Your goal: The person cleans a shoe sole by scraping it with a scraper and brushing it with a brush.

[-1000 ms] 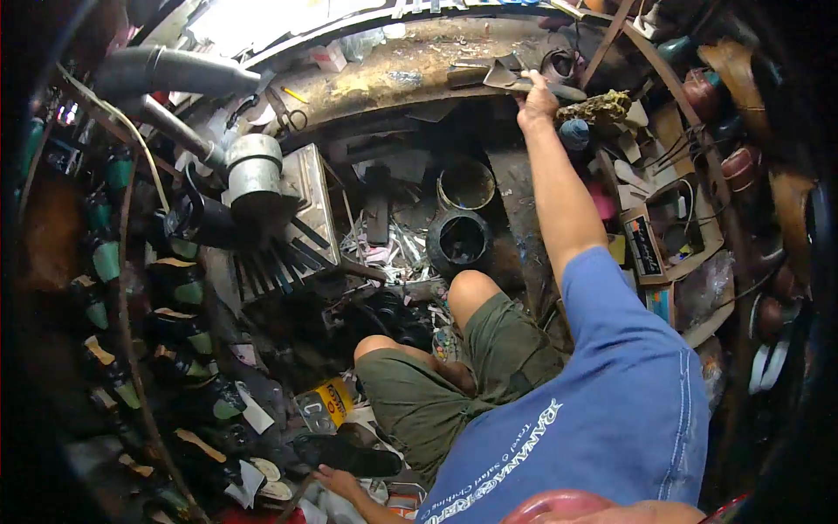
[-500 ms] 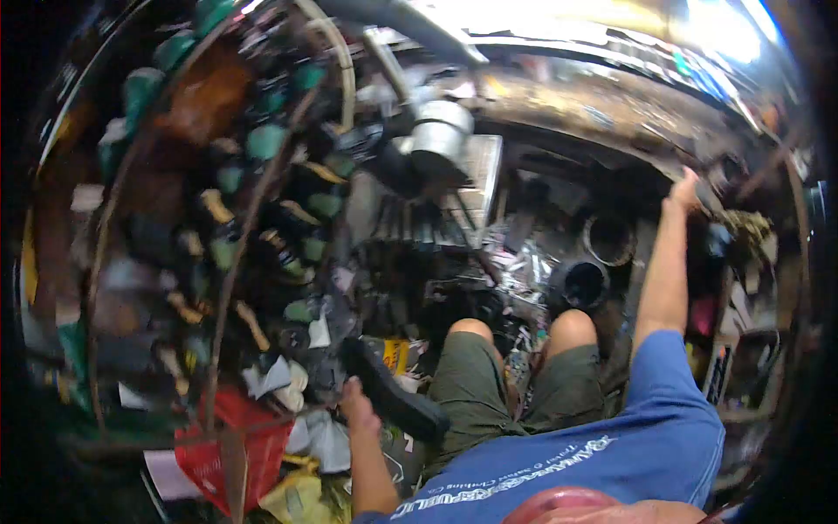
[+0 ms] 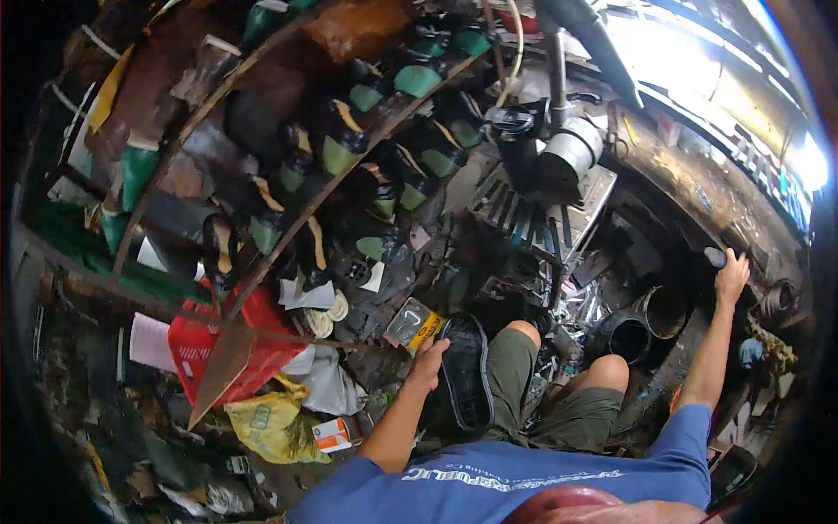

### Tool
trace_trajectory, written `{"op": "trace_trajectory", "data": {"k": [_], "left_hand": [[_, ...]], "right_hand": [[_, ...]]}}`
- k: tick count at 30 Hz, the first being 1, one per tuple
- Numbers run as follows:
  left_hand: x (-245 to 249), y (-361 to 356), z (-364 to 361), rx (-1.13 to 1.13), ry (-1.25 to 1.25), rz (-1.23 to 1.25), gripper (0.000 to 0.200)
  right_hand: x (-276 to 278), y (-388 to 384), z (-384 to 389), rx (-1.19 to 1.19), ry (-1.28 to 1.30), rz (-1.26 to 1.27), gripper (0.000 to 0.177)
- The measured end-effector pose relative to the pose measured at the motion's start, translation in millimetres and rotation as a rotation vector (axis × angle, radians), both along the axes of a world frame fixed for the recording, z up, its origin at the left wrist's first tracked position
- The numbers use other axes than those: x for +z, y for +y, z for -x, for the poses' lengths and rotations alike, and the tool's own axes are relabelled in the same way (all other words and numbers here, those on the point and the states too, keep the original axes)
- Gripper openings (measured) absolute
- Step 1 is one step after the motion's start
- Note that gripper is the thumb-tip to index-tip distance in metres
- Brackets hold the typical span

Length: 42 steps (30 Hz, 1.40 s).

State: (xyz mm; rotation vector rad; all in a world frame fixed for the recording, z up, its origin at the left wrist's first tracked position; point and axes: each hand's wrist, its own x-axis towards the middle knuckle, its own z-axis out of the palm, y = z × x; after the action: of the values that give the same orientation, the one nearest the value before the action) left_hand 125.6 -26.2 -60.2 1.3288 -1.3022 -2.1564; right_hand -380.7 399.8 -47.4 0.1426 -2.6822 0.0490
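Note:
My left hand (image 3: 428,362) is closed on the edge of a black shoe sole (image 3: 469,375). The sole stands tilted beside my left thigh, its ribbed, hollow side facing me. Far to the right, my right hand (image 3: 731,275) is at the end of my outstretched arm, by the workbench edge. Its fingers are curled in, and a small grey rounded piece (image 3: 716,257) shows at the fingertips. I cannot make out what this piece belongs to. A yellow-and-grey packet (image 3: 415,323) lies just beyond my left hand.
Racks with wooden rails (image 3: 305,214) hold several dark shoes with green parts on the left. A red bag (image 3: 231,341) and a yellow bag (image 3: 275,424) lie below. A machine with a metal cylinder (image 3: 572,153) stands ahead. Round containers (image 3: 624,336) sit beyond my knees.
The view has swung left. The sole has turned upright with its ribbed side towards me, still in my left hand. My right arm stays stretched towards the bench.

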Motion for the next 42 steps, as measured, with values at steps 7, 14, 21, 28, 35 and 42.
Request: {"op": "trace_trajectory", "data": {"k": [7,14,21,28,35,42], "left_hand": [[43.6,10.6,42.3,-0.067,0.077,0.108,0.049],[52.9,36.9,71.4,-0.278,0.112,0.049,0.045],[34.4,56.9,65.0,-0.426,0.097,-0.005,0.048],[42.3,56.4,79.3,-0.553,-0.186,0.483,0.054],[51.4,44.4,123.8,-0.712,-0.383,0.929,0.05],[33.2,34.6,129.4,-0.781,-0.342,0.934,0.045]], "right_hand": [[55.2,-40.5,-52.2,0.443,-0.041,0.888,0.025],[117.3,-86.1,-240.0,0.376,-0.223,2.121,0.031],[90.5,-106.8,-334.7,0.388,-0.46,2.228,0.035],[76.9,-144.1,-368.4,0.302,-0.638,2.113,0.035],[71.1,-160.3,-368.3,0.297,-0.489,1.696,0.036],[70.8,-155.1,-364.9,0.382,-0.661,1.705,0.036]]}}
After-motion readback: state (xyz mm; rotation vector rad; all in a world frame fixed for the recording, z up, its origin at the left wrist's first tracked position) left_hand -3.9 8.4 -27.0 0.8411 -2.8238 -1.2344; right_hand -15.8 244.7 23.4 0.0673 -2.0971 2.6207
